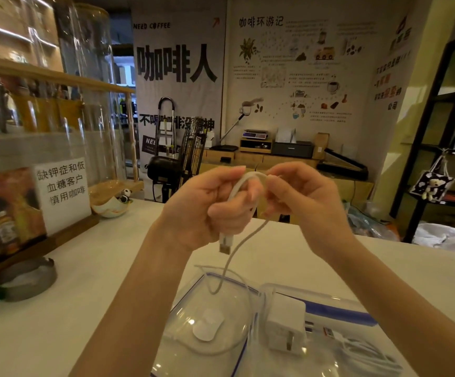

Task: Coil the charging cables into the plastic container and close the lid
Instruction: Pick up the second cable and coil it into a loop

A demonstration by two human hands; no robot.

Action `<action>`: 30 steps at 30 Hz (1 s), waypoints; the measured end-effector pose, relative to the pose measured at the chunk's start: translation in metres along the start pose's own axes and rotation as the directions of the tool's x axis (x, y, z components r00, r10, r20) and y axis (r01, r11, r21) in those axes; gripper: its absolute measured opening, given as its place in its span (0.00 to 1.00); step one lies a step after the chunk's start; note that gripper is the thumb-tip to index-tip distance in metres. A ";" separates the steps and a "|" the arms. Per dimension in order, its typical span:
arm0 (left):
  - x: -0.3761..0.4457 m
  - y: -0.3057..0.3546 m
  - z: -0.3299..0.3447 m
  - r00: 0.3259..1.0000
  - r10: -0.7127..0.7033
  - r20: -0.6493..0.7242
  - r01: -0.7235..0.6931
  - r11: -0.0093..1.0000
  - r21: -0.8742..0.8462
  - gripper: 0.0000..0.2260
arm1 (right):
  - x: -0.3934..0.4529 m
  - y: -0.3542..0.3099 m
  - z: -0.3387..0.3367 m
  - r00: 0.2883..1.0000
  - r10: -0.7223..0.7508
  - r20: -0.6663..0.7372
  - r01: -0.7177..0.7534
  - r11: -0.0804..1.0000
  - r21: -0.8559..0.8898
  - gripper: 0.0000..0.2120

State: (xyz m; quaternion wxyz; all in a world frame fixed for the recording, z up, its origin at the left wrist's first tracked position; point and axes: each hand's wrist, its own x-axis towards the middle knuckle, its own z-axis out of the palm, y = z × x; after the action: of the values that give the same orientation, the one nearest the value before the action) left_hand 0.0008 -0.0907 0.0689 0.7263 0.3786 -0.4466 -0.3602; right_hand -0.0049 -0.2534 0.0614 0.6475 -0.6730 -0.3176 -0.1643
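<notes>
White cable [244, 240] is in both of your hands, raised above the counter [84, 308]. Your left hand [207, 208] is closed around it: the cable arches over the top of the curled fingers [229, 210], and the USB plug [225, 244] hangs just below them. Your right hand [297, 194] pinches the top of that arch between thumb and fingertips, touching the left-hand fingers. From the pinch point, the free length drops below both hands and bends into a loose curve that ends over the plastic container [207, 322].

Status of the task, judged from this view:

1. Coiling has begun. One loop is formed around the left fingers; most of the cable is still uncoiled and hanging.
2. The plastic container sits well below your fingers, open, clear-walled with a blue-edged rim. A small white oval object lies inside it; what it is cannot be determined.
3. The lid is not on. A clear panel with a blue strip lies below your right hand, beside the container; it is probably the lid.
4. A white charger block [286, 326] and a second bundle of white cable [362, 352] rest on that panel, not yet stowed.

Remaining: finish winding this cable, place it in the container, coil the second cable, clear the panel, close the lid.
</notes>
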 end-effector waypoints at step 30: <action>-0.018 0.000 -0.016 0.880 -0.071 -0.469 0.388 0.676 0.627 0.20 | 0.002 -0.017 0.006 0.943 0.124 0.308 0.052 0.860 -0.507 0.04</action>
State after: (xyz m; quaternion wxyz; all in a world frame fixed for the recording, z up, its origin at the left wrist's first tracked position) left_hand 0.0091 -0.0716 0.0574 0.5496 0.7469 -0.3357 -0.1654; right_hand -0.0153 -0.2483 0.0745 0.3876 -0.8434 -0.3538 -0.1150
